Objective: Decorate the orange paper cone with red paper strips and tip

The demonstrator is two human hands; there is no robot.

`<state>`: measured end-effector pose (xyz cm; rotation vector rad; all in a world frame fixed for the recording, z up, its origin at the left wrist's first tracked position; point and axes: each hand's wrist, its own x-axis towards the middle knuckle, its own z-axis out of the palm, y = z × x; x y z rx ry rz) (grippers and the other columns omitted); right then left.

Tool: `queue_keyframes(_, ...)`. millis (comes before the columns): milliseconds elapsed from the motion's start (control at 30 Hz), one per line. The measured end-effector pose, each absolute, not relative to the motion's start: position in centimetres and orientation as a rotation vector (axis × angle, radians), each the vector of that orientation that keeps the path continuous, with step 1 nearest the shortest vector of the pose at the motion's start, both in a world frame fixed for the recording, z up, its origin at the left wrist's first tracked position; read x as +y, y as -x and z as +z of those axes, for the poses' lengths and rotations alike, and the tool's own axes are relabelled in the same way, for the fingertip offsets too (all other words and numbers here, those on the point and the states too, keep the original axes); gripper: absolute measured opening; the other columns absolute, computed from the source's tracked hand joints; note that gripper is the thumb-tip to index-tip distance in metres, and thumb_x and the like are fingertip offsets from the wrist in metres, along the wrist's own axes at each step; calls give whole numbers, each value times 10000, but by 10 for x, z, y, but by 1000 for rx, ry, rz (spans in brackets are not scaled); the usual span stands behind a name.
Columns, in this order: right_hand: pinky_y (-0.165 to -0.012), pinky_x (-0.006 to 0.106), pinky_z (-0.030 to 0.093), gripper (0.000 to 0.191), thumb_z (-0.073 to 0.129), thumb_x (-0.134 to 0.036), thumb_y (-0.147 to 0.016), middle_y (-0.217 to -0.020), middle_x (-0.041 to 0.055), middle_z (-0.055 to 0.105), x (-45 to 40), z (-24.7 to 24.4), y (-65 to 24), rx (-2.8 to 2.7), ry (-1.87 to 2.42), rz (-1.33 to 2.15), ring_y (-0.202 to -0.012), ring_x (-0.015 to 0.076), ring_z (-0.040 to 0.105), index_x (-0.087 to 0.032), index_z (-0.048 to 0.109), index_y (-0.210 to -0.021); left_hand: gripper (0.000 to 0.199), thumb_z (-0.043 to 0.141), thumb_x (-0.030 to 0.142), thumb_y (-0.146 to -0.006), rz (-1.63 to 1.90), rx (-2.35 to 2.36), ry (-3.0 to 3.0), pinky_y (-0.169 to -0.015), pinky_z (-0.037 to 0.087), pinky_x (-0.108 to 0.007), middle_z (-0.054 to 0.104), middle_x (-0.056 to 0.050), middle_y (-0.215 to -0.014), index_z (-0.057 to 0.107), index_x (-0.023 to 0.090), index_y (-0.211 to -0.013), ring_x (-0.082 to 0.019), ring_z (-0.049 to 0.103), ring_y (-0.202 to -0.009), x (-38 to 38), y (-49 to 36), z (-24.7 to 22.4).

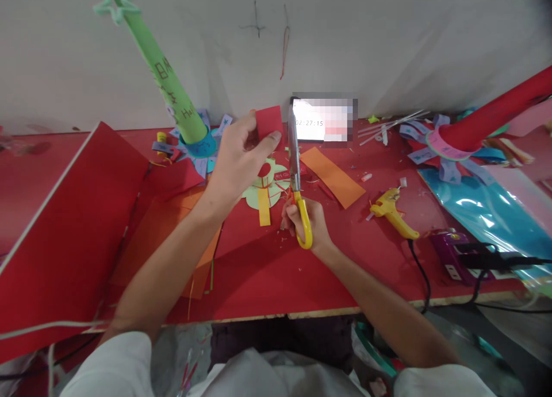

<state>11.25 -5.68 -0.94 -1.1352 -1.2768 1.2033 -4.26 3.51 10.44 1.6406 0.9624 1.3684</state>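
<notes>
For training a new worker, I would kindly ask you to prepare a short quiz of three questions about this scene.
1. What does the left hand hold?
2. True or false: the right hand is empty.
3. Compared with the orange strip, the yellow glue gun lies: a) further left, b) further right, c) on top of it.

Key:
1. A small red piece.
2. False; the right hand holds yellow-handled scissors.
3. b

The scissors (296,181) pair shiny metal blades (294,153) with glossy yellow plastic handles (306,227), the red piece (268,123) and orange strip (333,177) look like smooth matt paper, the glue gun (395,213) is smooth yellow plastic, and the blue sheet (472,208) shines like plastic film.
</notes>
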Motion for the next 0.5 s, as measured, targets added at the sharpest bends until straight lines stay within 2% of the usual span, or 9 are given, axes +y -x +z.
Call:
queue_keyframes(133, -394, 251, 367, 716, 629, -929, -826, -546, -12, 549, -57, -10, -113, -1272, 1144, 1208, -448, 118, 492, -231, 533, -694, 197, 813, 309, -875, 1371, 971, -1619, -788, 578, -342, 616, -27, -845, 640, 215, -862, -214, 665, -882, 35, 43, 104)
queue_keyframes(333, -393, 257, 345, 714, 631, -925, -829, -534, -16, 544, -57, -8, -113, -1286, 1168, 1186, -428, 113, 480, -227, 549, -701, 164, 767, 287, -892, 1368, 974, -1636, -716, 558, -323, 601, -27, -820, 634, 222, -821, -202, 633, -819, 34, 42, 107)
queue_keyframes(500, -402, 261, 343, 704, 639, -915, -833, -520, -25, 533, -57, -6, -113, -1281, 1173, 1183, -415, 113, 482, -231, 541, -698, 253, 699, 290, -969, 1409, 1015, -1673, -703, 563, -331, 563, -26, -763, 598, 219, -749, -195, 612, -766, 34, 44, 107)
